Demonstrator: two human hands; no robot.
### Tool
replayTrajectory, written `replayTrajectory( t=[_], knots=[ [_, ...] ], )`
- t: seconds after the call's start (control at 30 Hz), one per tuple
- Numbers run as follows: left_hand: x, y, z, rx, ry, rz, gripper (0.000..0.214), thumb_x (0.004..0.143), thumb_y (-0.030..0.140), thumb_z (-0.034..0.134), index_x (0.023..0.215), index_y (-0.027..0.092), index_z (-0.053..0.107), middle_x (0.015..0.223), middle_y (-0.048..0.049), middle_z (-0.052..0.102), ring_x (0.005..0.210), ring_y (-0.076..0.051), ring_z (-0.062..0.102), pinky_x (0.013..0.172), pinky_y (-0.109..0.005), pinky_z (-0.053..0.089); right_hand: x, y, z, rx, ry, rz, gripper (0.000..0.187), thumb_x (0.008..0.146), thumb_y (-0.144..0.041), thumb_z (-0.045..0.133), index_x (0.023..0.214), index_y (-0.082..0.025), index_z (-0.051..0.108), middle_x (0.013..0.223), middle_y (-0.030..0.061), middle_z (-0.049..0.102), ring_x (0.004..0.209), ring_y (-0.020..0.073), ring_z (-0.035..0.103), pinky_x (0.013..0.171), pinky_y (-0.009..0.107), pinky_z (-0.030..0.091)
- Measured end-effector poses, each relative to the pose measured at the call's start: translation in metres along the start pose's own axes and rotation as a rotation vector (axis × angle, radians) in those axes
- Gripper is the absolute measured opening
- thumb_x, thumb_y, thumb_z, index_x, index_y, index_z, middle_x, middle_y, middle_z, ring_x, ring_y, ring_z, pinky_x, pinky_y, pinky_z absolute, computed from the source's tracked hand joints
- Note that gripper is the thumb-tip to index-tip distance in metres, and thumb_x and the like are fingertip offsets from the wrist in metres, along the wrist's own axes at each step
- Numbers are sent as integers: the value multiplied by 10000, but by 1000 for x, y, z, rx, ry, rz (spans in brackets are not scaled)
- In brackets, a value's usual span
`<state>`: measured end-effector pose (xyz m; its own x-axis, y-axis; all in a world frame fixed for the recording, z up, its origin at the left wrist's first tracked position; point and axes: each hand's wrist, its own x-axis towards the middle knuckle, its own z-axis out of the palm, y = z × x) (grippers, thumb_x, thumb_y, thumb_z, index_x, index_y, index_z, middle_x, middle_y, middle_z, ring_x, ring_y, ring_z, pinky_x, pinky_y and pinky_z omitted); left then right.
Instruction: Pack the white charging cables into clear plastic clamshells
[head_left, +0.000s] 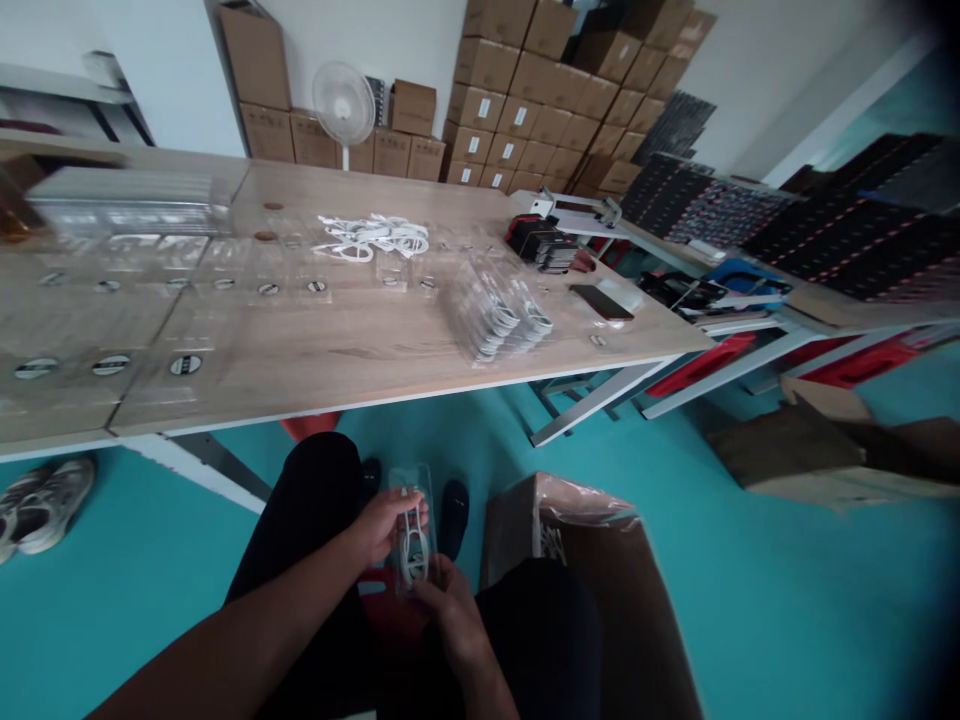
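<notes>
And here, low between the knees, the left hand [382, 522] has its fingers curled in close, gripping the far part of a clear plastic tray [402, 480], while the right hand [452, 603] pinches the near end between thumb and fingers, neither one spread wide; in the tray lies a looped white cable [414, 552], just above the lap, and that hold at both ends looks meant to steady the tray and press the coil flat inside its walls! Over on the worktop [337, 345], a loose pile of white cables [373, 238] sits toward the far side, probably to be within reach, and to its right a cluster of filled trays [499, 315] leans tightly together, likely nested to save room; away to the left, clear trays with oval labels [111, 365] lie in rows, perhaps spread so each one can be picked up singly. A dark phone [602, 302] rests near the right end. Now, what's in the way? The near edge of the worktop stands between the lap and all those trays, and a plastic-lined carton [510, 525] with more white cable inside crowds the right knee, while cardboard boxes [517, 115] and a white fan [343, 103] fill the far wall
</notes>
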<state>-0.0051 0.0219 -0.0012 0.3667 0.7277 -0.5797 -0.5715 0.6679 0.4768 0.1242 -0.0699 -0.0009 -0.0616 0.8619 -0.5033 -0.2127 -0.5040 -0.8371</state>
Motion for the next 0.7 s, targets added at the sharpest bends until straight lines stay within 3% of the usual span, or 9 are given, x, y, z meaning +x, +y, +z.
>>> replayTrajectory(
  t=[0.1,0.17,0.3,0.5,0.6,0.7],
  knots=[
    [-4,-6,1,73,-23,-6,198,690,244,761,780,129,628,697,-39,653,609,-148,630,614,-266,496,3,-5,2,4,-17,-46,404,681,-409,721,990,-175,603,942,70,707,855,218,657,769,340,499],
    [-6,-13,2,141,-51,3,220,677,277,772,756,122,638,679,-47,657,602,-144,621,587,-243,468,8,-8,2,-103,66,-99,431,684,-414,719,1023,-178,600,984,81,711,907,235,655,814,359,494],
    [-11,-25,3,243,-35,34,242,670,325,770,723,123,646,646,-47,656,575,-145,603,558,-242,441,17,-9,1,-371,175,-177,355,643,-347,736,945,-189,634,840,52,729,789,242,663,738,356,498],
    [-11,-28,-1,288,48,28,211,675,283,757,640,136,611,515,-1,590,465,-114,535,495,-224,389,23,-5,4,-513,150,-201,279,624,-265,723,891,-220,658,759,18,723,709,220,656,671,319,478],
    [-11,-23,0,268,42,15,209,667,277,768,663,136,613,563,-13,619,500,-125,569,519,-234,420,24,-2,4,-486,176,-170,264,620,-290,736,856,-208,651,729,13,710,692,214,645,651,311,472],
    [-11,-12,4,201,31,-24,207,661,256,775,725,132,622,648,-36,654,576,-153,625,562,-255,466,19,-1,-1,-298,66,-111,350,628,-377,750,900,-180,651,800,41,719,756,228,651,699,334,488]
  ],
)
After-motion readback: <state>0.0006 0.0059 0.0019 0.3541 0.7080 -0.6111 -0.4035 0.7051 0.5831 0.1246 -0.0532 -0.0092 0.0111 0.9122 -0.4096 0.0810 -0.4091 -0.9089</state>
